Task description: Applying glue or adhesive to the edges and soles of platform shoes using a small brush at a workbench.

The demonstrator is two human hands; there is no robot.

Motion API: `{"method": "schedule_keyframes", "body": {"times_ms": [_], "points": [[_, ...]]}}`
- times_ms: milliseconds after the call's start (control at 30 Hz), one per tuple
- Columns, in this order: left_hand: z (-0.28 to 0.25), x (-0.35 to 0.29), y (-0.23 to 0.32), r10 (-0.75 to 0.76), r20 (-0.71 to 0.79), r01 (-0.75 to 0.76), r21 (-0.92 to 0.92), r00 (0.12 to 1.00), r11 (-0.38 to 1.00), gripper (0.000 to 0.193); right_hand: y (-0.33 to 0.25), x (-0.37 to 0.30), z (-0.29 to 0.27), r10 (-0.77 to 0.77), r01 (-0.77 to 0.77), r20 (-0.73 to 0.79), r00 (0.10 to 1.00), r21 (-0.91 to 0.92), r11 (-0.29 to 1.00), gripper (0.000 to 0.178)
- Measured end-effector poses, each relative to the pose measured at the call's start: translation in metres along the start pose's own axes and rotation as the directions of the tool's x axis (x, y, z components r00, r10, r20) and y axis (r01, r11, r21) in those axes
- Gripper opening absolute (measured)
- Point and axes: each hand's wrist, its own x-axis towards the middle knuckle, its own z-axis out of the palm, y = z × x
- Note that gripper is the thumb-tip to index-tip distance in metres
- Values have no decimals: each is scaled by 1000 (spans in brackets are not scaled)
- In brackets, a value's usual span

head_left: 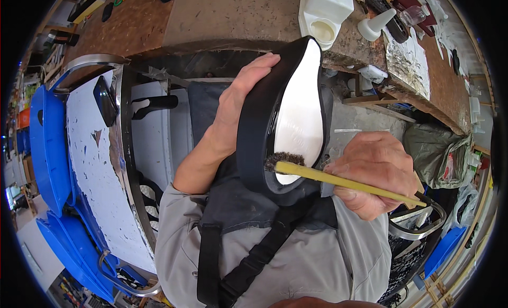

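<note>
While holding a black shoe piece (259,122) with the left hand (235,101), with its fingers (254,75) on the left side and the thumb hidden, also gripping a yellow brush (317,175) tight in the right hand (375,162). Holding the shoe piece up over a dark apron (227,210), in the middle of the view, with its white face (301,112) turned up to the right and its thin tip (309,42) pointing at the brown table (227,19). Touching the low end of the white face with the brush's dark hairs (283,159). Just past the tip, seeing a white tub (328,11) on the table.
</note>
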Motion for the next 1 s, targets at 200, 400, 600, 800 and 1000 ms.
{"method": "schedule_keyframes", "body": {"times_ms": [200, 400, 600, 800, 1000], "points": [[4, 5, 18, -235, 137, 252, -125, 962, 960, 58, 0, -2, -3, -42, 42, 20, 999, 46, 998, 20], [0, 13, 36, -430, 411, 530, -169, 804, 831, 56, 17, 11, -16, -186, 162, 129, 974, 174, 971, 17], [5, 28, 42, -441, 573, 619, -155, 691, 770, 51, 40, 34, -32, -318, 155, 380, 869, 401, 903, 15], [2, 21, 35, -417, 545, 555, -111, 727, 824, 49, 35, 23, -43, -231, 80, 361, 904, 389, 918, 30], [-15, 62, 56, -743, 590, 942, -285, 317, 176, 58, 17, 4, -17, -365, 321, 145, 919, 261, 911, 17]]}}
